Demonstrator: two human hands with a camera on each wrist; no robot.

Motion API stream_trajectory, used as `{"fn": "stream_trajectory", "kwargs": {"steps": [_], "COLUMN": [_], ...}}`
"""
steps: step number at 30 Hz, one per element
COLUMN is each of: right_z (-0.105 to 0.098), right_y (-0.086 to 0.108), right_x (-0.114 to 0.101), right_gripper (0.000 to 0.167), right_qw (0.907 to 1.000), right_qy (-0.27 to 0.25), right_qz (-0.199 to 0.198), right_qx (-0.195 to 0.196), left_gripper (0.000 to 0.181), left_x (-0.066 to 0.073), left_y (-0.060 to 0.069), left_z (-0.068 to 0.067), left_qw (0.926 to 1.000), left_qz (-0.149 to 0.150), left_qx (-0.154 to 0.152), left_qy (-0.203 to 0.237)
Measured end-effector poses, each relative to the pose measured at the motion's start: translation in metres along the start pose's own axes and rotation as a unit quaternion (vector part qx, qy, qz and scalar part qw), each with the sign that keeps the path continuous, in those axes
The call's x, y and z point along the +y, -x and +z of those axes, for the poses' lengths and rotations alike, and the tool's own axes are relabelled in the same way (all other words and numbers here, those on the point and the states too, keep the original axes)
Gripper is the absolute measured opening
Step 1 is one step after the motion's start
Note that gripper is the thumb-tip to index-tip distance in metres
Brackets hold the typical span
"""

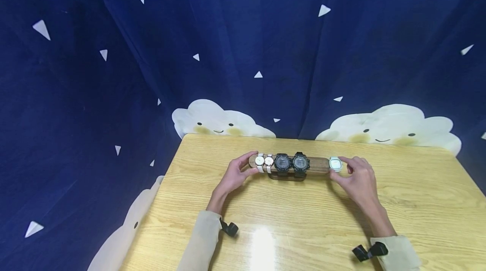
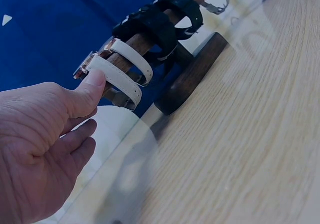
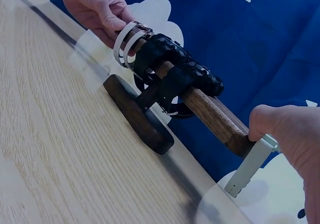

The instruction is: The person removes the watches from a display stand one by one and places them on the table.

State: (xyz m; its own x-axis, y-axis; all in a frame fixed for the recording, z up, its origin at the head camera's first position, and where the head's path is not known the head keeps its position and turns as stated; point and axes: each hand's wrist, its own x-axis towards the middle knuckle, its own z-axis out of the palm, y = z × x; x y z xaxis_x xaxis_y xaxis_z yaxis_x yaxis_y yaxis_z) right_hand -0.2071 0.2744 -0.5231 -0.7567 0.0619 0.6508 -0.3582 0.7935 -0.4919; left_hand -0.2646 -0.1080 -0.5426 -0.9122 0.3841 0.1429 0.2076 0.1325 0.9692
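A wooden watch stand [image 1: 318,164] has a long rounded bar raised on a dark base [image 3: 145,126]. My left hand [image 1: 236,174] grips the bar's left end, thumb in front against the strap of the outermost white-strapped watch [image 2: 116,77]. A second white-strapped watch [image 1: 268,162] sits beside it, followed by two bulky black digital watches [image 1: 282,162]. At the bar's right end, my right hand [image 1: 358,180] pinches a pale green square watch [image 1: 336,164] between thumb and fingers. Its closed strap hangs around or just off the bar tip; I cannot tell which.
The stand rests on a light wood-grain table [image 1: 288,216] near its back edge. Behind hangs a dark blue curtain [image 1: 235,51] printed with white triangles and smiling clouds. Black straps with small cameras [image 1: 229,228] are on both wrists.
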Motion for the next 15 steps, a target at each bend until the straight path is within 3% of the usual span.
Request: {"fn": "stream_trajectory", "kwargs": {"steps": [15], "right_z": [-0.006], "right_y": [-0.001], "right_x": [0.013], "right_gripper": [0.039], "right_qw": [0.9998], "right_qy": [0.014], "right_qz": [0.014], "right_qx": [-0.004], "left_gripper": [0.063], "left_x": [0.0], "left_y": [-0.001], "left_z": [0.001], "left_qw": [0.9999], "left_qz": [0.006], "left_qx": [0.003], "left_qy": [-0.013]}}
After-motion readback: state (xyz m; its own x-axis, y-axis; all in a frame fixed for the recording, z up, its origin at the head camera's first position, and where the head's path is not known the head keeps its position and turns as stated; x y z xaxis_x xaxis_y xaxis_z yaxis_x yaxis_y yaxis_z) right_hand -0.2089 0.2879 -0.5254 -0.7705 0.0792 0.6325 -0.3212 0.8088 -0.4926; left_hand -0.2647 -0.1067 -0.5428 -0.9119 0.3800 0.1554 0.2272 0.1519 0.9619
